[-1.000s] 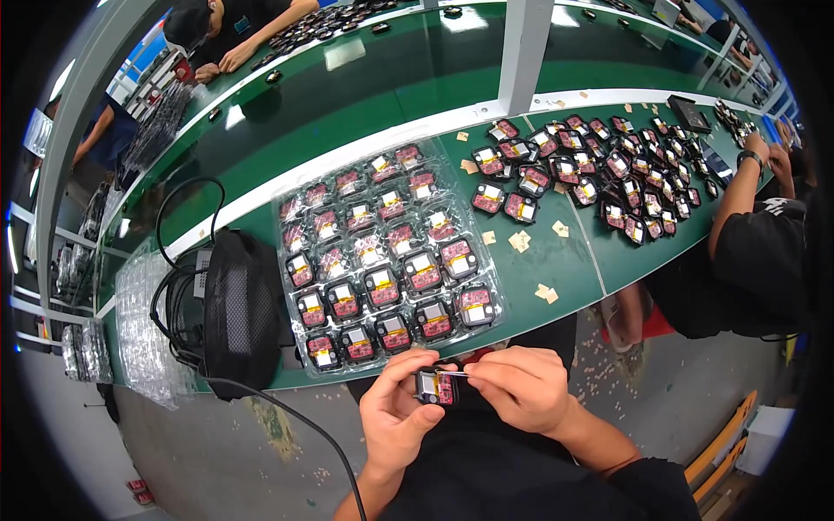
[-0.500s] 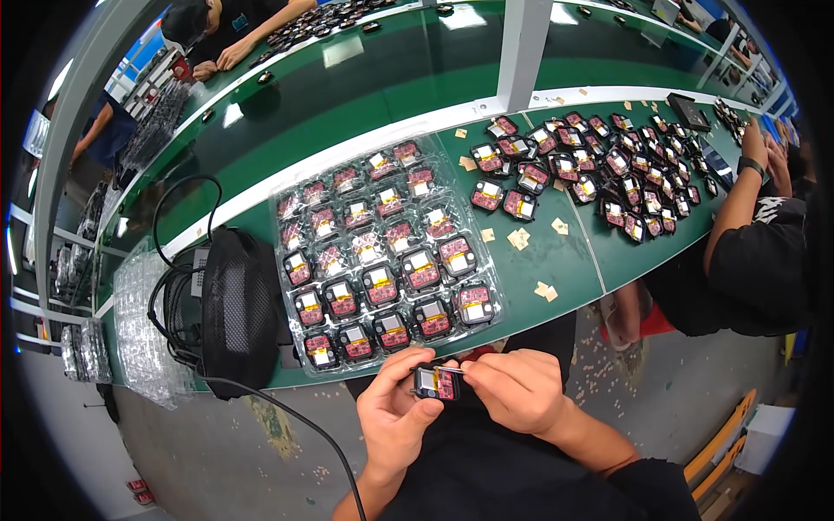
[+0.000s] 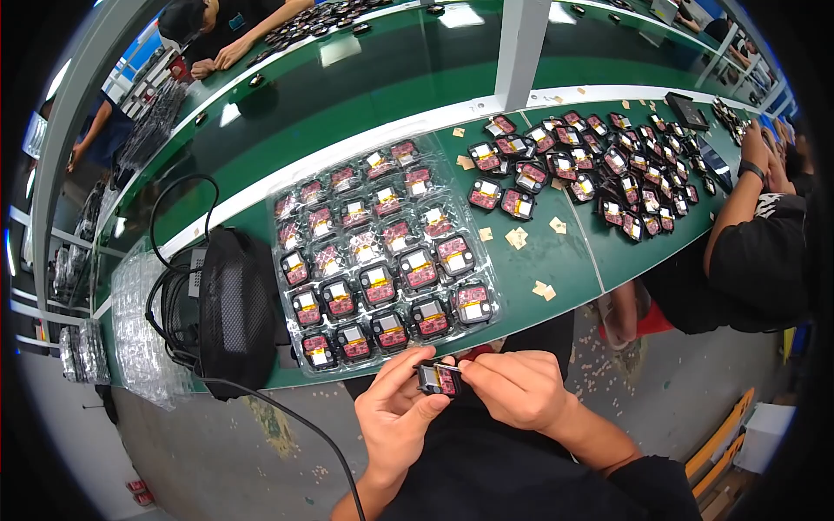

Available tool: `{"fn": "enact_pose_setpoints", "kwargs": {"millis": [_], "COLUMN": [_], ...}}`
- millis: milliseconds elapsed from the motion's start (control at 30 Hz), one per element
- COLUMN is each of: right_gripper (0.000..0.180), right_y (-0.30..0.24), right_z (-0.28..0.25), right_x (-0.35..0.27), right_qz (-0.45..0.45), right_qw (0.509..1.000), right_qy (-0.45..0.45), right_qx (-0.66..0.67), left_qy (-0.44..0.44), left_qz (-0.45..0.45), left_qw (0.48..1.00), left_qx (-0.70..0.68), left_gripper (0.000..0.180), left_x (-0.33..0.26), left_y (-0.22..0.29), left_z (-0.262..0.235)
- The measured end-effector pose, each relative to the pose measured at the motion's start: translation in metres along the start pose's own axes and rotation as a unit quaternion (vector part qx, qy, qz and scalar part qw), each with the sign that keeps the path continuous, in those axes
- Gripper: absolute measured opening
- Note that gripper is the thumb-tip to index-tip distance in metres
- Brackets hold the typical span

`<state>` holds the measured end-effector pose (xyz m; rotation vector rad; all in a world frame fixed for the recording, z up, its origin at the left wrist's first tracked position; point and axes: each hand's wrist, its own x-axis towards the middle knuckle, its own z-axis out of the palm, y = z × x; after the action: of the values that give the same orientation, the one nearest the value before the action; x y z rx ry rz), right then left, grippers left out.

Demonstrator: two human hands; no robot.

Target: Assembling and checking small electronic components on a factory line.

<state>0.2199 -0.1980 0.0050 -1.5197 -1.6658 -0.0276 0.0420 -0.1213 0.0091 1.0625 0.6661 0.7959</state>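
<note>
In front of my body, past the bench's near edge, my left hand (image 3: 391, 415) holds a small black square device housing (image 3: 440, 382) between thumb and fingers. A red circuit board and a silver-grey block show in its open face. My right hand (image 3: 519, 391) is closed in a pinch on a thin silver tool (image 3: 448, 367), which looks like tweezers and lies across the housing's upper side. The tool's far end is too small to make out. Beyond both hands is a clear plastic tray (image 3: 489, 276) with rows of similar housings in its pockets.
A black mesh bag (image 3: 241, 304) with cables stands left of the tray, beside stacked clear trays (image 3: 149, 326). Many loose housings (image 3: 615, 161) and yellowish paper bits (image 3: 518, 238) lie on the right. A co-worker (image 3: 754, 252) sits there. A green belt (image 3: 295, 130) runs behind.
The housing has tilted slightly in my left hand, and the tool's angle across it has changed a little. Both hands stay in nearly the same place.
</note>
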Motion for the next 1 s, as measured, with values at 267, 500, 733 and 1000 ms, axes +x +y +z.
{"fn": "enact_pose_setpoints", "kwargs": {"millis": [267, 500, 733, 1000], "right_gripper": [0.018, 0.037, 0.033, 0.033], "right_y": [0.034, 0.083, 0.078, 0.071], "right_z": [-0.015, -0.010, -0.004, -0.012], "right_x": [0.020, 0.045, 0.037, 0.026], "right_qz": [0.112, 0.259, 0.277, 0.306], "right_qw": [0.990, 0.938, 0.935, 0.934], "right_qy": [0.087, 0.007, 0.029, 0.005], "right_qx": [-0.010, -0.229, -0.221, -0.183], "left_qy": [0.045, 0.065, 0.128, 0.118], "left_qz": [0.035, 0.090, 0.204, 0.119], "left_qw": [0.998, 0.979, 0.861, 0.840], "left_qx": [0.011, 0.173, 0.448, 0.516], "left_gripper": [0.070, 0.036, 0.024, 0.017], "left_x": [0.005, 0.050, 0.098, 0.145], "left_y": [0.015, 0.044, 0.056, 0.067], "left_z": [-0.008, -0.029, -0.063, -0.070]}}
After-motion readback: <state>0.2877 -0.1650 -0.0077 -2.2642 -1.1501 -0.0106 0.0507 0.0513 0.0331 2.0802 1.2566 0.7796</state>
